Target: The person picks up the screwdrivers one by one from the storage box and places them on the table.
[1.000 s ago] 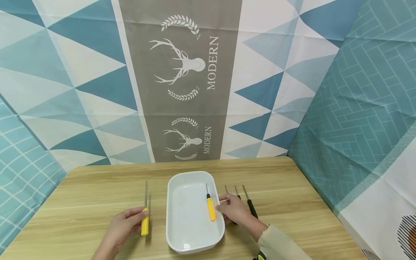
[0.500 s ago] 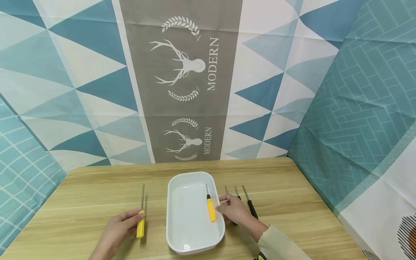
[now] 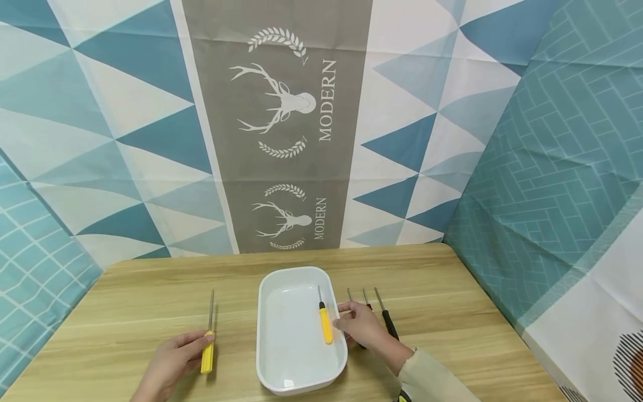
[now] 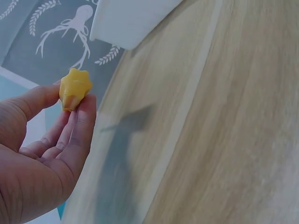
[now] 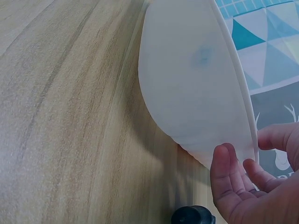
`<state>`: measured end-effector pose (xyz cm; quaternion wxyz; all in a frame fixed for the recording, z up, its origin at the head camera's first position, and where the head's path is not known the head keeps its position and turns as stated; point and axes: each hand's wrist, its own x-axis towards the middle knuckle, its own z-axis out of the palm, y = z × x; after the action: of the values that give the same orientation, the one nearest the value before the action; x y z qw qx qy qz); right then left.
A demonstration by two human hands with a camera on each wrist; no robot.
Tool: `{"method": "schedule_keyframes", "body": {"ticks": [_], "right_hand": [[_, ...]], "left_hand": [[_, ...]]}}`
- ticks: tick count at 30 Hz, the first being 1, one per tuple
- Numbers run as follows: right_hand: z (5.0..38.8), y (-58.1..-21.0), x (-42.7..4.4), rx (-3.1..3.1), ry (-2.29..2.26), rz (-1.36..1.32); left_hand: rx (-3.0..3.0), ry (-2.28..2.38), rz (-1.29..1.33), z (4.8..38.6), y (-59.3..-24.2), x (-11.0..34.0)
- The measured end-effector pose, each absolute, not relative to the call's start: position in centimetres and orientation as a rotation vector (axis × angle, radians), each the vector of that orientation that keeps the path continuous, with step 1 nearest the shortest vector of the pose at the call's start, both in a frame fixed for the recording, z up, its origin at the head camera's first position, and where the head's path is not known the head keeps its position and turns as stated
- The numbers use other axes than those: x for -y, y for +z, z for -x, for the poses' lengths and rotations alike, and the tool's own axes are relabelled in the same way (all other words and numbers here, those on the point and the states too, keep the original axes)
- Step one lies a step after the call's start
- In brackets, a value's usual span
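Note:
My left hand (image 3: 168, 363) pinches a screwdriver by its yellow handle (image 3: 207, 354), left of the white tray; the metal shaft points away toward the wall. In the left wrist view, the end of the fluted yellow handle (image 4: 74, 87) shows between thumb and fingers, above the table. My right hand (image 3: 365, 326) holds the right wall of the white tray (image 3: 286, 357), thumb over the rim and fingers outside, as the right wrist view shows. Inside the tray, along its right side, lies a smaller screwdriver with a yellow-and-black handle (image 3: 326, 326).
Right of the tray lie three screwdrivers side by side; the rightmost black handle (image 3: 389, 324) shows best, the others are partly behind my right hand. A small yellow-and-black item (image 3: 403, 396) peeks out by the sleeve. Patterned cloth (image 3: 286, 111) hangs behind the wooden table (image 3: 427, 268).
My left hand has moved left and slightly nearer with the screwdriver, away from the tray. The right hand and the tray have stayed in place.

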<state>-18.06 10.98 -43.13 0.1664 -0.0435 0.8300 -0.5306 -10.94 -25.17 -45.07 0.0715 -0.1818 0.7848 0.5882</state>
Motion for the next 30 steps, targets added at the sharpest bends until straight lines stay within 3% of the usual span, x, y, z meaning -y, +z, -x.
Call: {"method": "schedule_keyframes", "body": {"ticks": [30], "right_hand": [[18.3,-43.6,-11.0,-2.377,-1.513,0.115]], "left_hand": [[-2.311,1.745,0.594,10.9,-46.3,28.4]]}}
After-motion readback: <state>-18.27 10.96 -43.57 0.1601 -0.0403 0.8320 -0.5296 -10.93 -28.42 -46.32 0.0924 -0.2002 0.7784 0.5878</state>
